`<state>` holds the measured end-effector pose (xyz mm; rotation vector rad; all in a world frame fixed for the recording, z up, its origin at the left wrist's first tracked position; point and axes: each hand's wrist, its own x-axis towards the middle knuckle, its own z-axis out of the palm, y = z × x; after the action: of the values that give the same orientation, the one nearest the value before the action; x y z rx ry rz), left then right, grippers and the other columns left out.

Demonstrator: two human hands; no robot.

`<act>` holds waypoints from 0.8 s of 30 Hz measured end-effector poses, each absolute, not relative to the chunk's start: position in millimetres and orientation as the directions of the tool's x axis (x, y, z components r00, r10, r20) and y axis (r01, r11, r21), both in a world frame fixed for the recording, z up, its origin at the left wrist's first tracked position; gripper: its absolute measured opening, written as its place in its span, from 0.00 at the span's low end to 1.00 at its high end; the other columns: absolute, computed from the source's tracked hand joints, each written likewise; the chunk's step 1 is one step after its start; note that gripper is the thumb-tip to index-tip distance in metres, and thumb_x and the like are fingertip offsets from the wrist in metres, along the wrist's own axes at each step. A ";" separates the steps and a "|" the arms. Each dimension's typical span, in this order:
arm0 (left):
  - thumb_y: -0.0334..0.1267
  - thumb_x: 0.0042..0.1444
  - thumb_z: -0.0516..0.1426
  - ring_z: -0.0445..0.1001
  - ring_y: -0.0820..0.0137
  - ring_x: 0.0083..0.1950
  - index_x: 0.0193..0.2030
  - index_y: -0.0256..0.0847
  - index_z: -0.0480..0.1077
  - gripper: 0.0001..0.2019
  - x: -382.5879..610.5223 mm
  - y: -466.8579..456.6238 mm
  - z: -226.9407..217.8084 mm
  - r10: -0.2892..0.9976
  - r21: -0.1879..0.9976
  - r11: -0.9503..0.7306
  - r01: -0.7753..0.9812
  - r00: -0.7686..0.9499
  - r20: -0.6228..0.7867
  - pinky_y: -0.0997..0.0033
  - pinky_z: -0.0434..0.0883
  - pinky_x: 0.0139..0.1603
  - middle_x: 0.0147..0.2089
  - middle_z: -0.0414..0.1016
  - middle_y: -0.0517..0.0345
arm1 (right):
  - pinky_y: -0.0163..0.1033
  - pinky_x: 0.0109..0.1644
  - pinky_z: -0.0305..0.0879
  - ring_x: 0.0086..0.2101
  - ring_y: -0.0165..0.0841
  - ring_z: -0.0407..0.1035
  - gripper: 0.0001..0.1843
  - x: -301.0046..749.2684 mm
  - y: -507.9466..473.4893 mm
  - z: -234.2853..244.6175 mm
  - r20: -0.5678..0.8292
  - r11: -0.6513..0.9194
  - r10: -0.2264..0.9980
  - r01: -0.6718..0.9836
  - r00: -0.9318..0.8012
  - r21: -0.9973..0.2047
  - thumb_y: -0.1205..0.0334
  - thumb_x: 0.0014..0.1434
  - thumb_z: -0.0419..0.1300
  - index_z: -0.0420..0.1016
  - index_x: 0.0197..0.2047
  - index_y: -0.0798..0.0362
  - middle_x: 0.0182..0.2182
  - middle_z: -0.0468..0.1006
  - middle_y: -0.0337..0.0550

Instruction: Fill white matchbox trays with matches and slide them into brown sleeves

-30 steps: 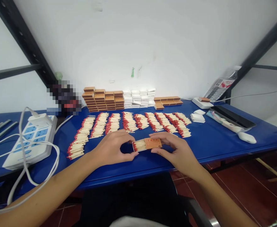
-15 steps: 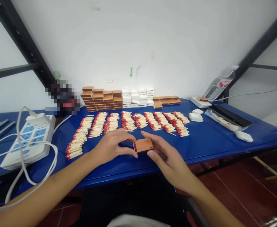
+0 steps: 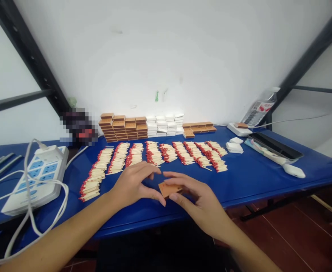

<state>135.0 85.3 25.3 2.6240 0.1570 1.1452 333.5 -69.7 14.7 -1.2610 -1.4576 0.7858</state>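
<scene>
A small orange matchbox (image 3: 168,188) sits closed between my two hands near the front edge of the blue table (image 3: 256,170). My right hand (image 3: 196,196) pinches it from the right with thumb and fingers. My left hand (image 3: 136,184) curls around its left end, fingertips touching it. Just beyond my hands lie several rows of red-tipped matches (image 3: 154,155). Stacks of orange matchboxes (image 3: 123,126) and white inner trays (image 3: 166,124) stand against the wall.
A white power strip (image 3: 37,173) with looping cables lies at the left. At the right are a low row of orange boxes (image 3: 198,128), white trays (image 3: 234,145), a phone (image 3: 278,145), a white mouse-like object (image 3: 295,170) and a plastic bottle (image 3: 261,105).
The tray of matches, half out a second ago, has slid fully into the orange sleeve. Both hands with the box have dropped slightly toward the table's front edge.
</scene>
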 end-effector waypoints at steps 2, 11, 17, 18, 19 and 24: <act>0.64 0.52 0.70 0.77 0.69 0.33 0.49 0.38 0.76 0.31 134.2 85.4 25.3 0.224 0.289 -0.957 0.019 0.682 0.696 0.72 0.73 0.36 0.34 0.77 0.59 | 0.48 0.56 0.80 0.51 0.43 0.81 0.18 346.0 -71.4 21.5 0.247 0.204 0.966 0.376 0.072 -0.904 0.48 0.67 0.70 0.85 0.57 0.42 0.59 0.84 0.46; 0.43 0.71 0.64 0.75 0.71 0.33 0.42 0.40 0.76 0.09 135.9 84.1 26.1 0.349 0.364 -0.921 0.136 0.702 0.620 0.72 0.70 0.36 0.32 0.75 0.60 | 0.55 0.59 0.79 0.50 0.50 0.82 0.31 519.1 4.6 89.9 0.374 0.091 0.861 0.618 0.345 -0.781 0.35 0.54 0.75 0.85 0.54 0.47 0.54 0.86 0.51; 0.37 0.71 0.63 0.73 0.69 0.33 0.42 0.41 0.75 0.05 137.1 84.4 24.0 0.353 0.365 -0.918 0.154 0.736 0.578 0.69 0.68 0.35 0.33 0.76 0.59 | 0.57 0.55 0.79 0.50 0.54 0.82 0.37 601.1 82.0 67.6 0.121 -0.107 0.952 0.677 0.281 -0.728 0.38 0.45 0.78 0.82 0.52 0.50 0.45 0.89 0.53; 0.36 0.71 0.63 0.72 0.69 0.33 0.42 0.41 0.75 0.04 137.1 83.9 23.3 0.344 0.356 -0.922 0.152 0.744 0.573 0.68 0.68 0.35 0.33 0.76 0.59 | 0.57 0.56 0.79 0.50 0.53 0.82 0.35 605.3 87.5 60.0 0.135 -0.098 0.955 0.709 0.266 -0.698 0.38 0.46 0.77 0.83 0.51 0.49 0.47 0.88 0.53; 0.35 0.71 0.63 0.72 0.69 0.32 0.42 0.41 0.75 0.04 137.1 83.4 22.5 0.337 0.350 -0.925 0.151 0.753 0.566 0.68 0.67 0.35 0.32 0.76 0.59 | 0.57 0.56 0.79 0.49 0.53 0.82 0.33 608.4 91.2 52.6 0.158 -0.089 0.954 0.743 0.255 -0.663 0.38 0.47 0.76 0.84 0.50 0.49 0.47 0.88 0.52; 0.32 0.70 0.62 0.71 0.69 0.32 0.42 0.41 0.74 0.04 137.6 81.6 21.5 0.333 0.360 -0.922 0.144 0.771 0.542 0.67 0.67 0.34 0.32 0.76 0.60 | 0.59 0.51 0.79 0.43 0.51 0.82 0.30 619.7 98.8 26.8 0.294 -0.075 0.918 0.845 0.266 -0.530 0.35 0.52 0.70 0.84 0.47 0.49 0.45 0.87 0.52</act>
<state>137.6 81.6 21.5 2.6682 0.3684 0.8982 619.7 98.8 26.8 -1.9268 -1.5892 0.1534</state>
